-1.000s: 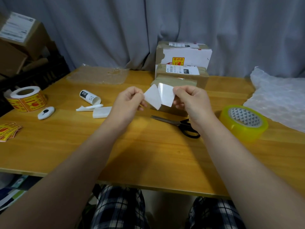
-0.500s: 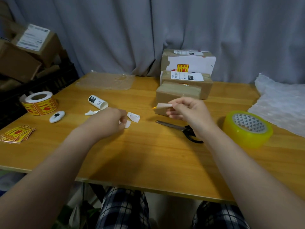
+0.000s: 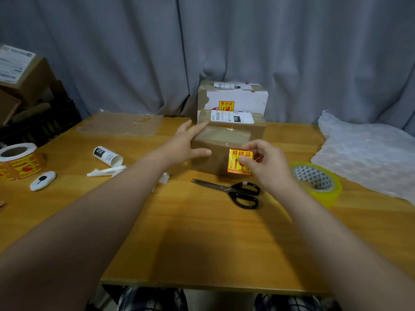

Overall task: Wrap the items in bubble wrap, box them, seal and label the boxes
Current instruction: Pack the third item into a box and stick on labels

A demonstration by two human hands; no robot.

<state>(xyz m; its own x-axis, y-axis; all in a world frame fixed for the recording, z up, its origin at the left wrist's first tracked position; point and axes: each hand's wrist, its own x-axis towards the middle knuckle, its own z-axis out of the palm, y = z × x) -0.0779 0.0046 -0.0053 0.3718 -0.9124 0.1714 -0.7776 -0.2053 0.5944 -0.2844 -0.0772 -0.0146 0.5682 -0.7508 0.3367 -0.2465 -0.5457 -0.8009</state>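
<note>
One brown taped box, red-yellow sticker at its front.

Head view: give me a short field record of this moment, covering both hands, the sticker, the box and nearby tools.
left hand: rests on the box's left end, fingers straight
right hand: pinches the sticker at the box's front face
sticker: yellow and red, print facing the camera
box: brown, closed, nearest of three on the table
scissors: shut, on the table before the box
tape roll: flat on the table, right of the scissors
</note>
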